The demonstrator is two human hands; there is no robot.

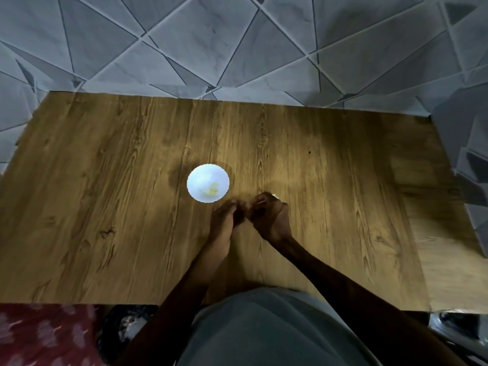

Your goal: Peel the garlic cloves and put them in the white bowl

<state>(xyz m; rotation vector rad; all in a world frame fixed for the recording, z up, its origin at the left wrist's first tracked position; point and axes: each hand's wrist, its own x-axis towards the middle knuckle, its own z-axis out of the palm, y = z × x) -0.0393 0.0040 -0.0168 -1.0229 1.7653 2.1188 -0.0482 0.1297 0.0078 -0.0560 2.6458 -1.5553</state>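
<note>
Garlic cloves (212, 192): a few pale yellow pieces are seen in the bowl (196, 178), toward its near right side, and are taken to be peeled ones. The bowl stands about mid-desk (105, 180).

Head view (sole view). The left hand (224, 220) and right hand (270, 217) are held close together, just near-right of the bowl. Whether the left hand touches the rim cannot be told. The fingers of both hands are curled inward toward each other, not spread. What lies between them is hidden and blurred, so it cannot be told whether a clove is pinched. A small white speck (274, 196) is noted at the far edge of the right hand; clove or skin is not resolved.

Judgement: the step in hand is taken to be the peeling of one clove. The task is judged partly done.

Method notes for this step:
- The clove is best steadied by one hand while the skin is caught at the root end by a nail of the other.
- The skin should be loosened first by a light squeeze or twist, then drawn off lengthwise.
- The grip should be kept light, as a bare clove is likely slick.
- Work should be kept low over the desk, beside the bowl.
- Skin should be kept out of the bowl.
- The clove should be released from above the rim, so the bowl is not knocked.
</note>
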